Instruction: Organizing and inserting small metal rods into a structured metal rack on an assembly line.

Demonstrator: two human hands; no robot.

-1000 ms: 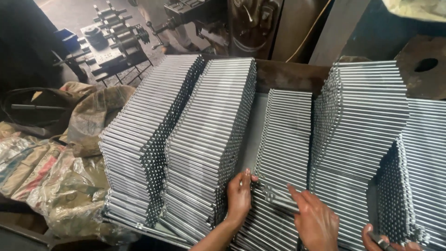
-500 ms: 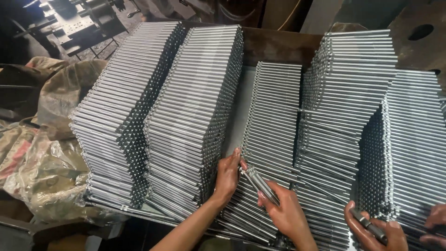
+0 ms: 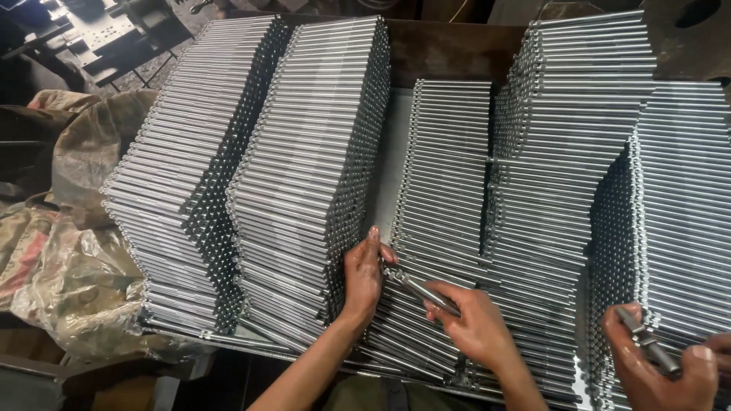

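Gripping two rods (image 3: 426, 291), the right hand (image 3: 472, 323); left hand (image 3: 363, 275) flat against five stacks (image 3: 312, 152).

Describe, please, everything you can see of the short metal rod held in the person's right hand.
The metal rod is a slim, shiny grey steel-looking cylinder, tilted diagonally with its upper end toward the left hand. The right hand pinches its lower end between fingers and thumb. It hovers just over the low middle stack of rods; whether it touches them cannot be told.
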